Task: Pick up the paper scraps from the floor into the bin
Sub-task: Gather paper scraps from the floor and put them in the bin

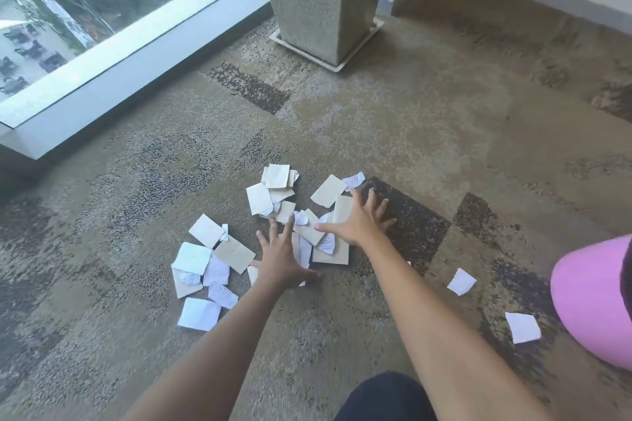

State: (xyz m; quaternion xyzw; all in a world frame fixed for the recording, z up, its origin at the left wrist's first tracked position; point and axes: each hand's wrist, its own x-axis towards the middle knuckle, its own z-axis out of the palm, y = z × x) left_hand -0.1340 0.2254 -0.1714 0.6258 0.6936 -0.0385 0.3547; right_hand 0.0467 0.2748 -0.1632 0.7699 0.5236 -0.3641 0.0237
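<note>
I see both hands flat with fingers spread, gripping nothing: left hand (284, 260) and right hand (359, 220) press on the paper scraps (266, 196), torn white and beige squares heaped on mottled, nubby carpet (410, 133). Two stray scraps (461, 281) lie near the glossy pink bin (595, 297), cut off at frame edge. Print on the scraps is unreadable.

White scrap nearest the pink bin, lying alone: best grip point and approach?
The white scrap lies flat on the carpet, apart from the pile and just left of the pink bin. Probably best to come from above with the right hand, now spread open at the pile, and pinch a corner or edge: flat paper offers nothing else to grip.
</note>
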